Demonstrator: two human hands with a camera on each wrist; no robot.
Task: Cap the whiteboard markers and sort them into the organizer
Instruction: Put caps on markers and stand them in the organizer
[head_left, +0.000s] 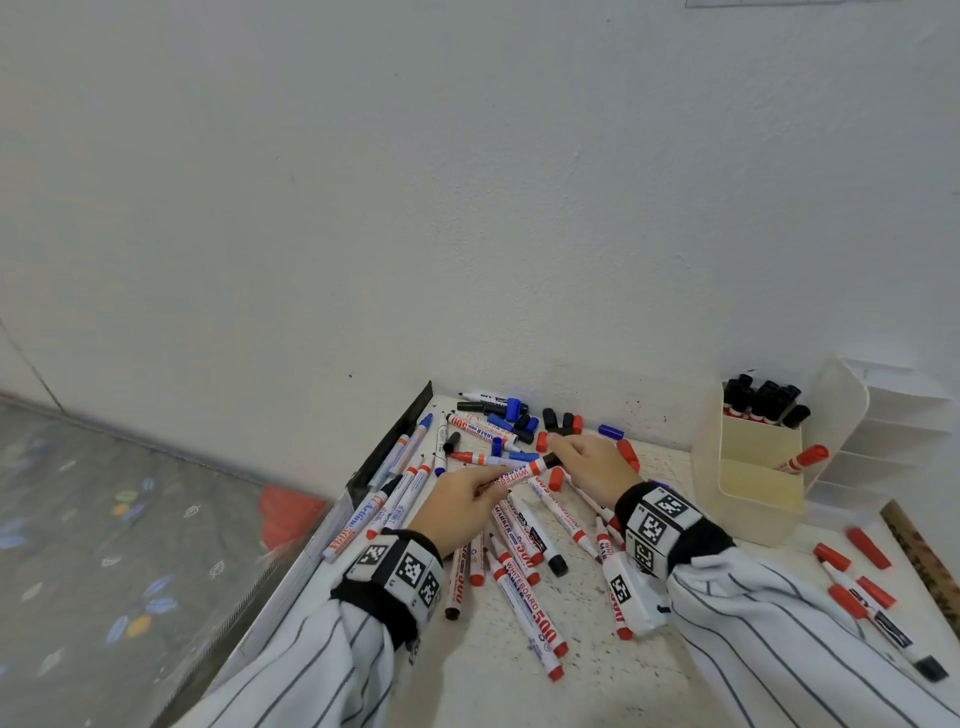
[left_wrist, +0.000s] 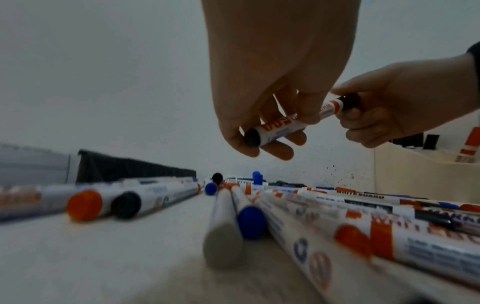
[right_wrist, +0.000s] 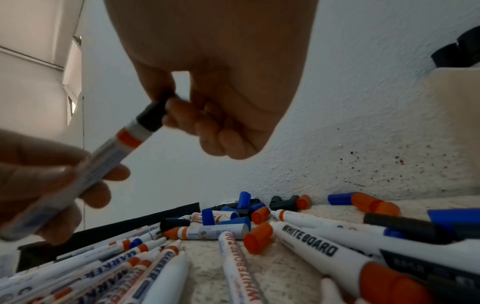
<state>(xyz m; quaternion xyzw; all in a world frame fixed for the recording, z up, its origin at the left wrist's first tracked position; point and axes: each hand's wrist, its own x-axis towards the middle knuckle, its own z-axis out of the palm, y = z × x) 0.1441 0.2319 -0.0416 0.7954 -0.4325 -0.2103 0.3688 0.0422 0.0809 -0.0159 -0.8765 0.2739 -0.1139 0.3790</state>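
While the striped sleeves (head_left: 322, 670) fill the near edge of the head view, the left hand (head_left: 460, 506) sits just beyond them, holding the barrel of a whiteboard marker (head_left: 511, 475) above the surface (head_left: 587, 691); its fingers (left_wrist: 275, 153) curl under the barrel with the thumb over the top, a closed wrap rather than a spread one; slightly farther on, the right hand (head_left: 589, 467) meets the marker's other end, thumb and forefinger pinching the black cap (right_wrist: 153, 115), the remaining fingers folded into the palm; the cap looks seated or nearly so, though I cannot tell whether it has clicked home; to do this step well, I judge the two hands should push straight along the barrel's axis, the left bracing firmly, until the cap stops, since a skewed push could leave it loose; the marker's end plug is black, so it likely belongs with the black-capped ones; around and beyond the hands lies a scatter of uncapped markers (head_left: 530, 608) and loose caps (head_left: 556, 478) in red, blue and black, thickest toward the wall; farthest right stands the cream organizer (head_left: 748, 499), one compartment packed with black-capped markers (head_left: 763, 400), the next holding a single red marker (head_left: 802, 460)
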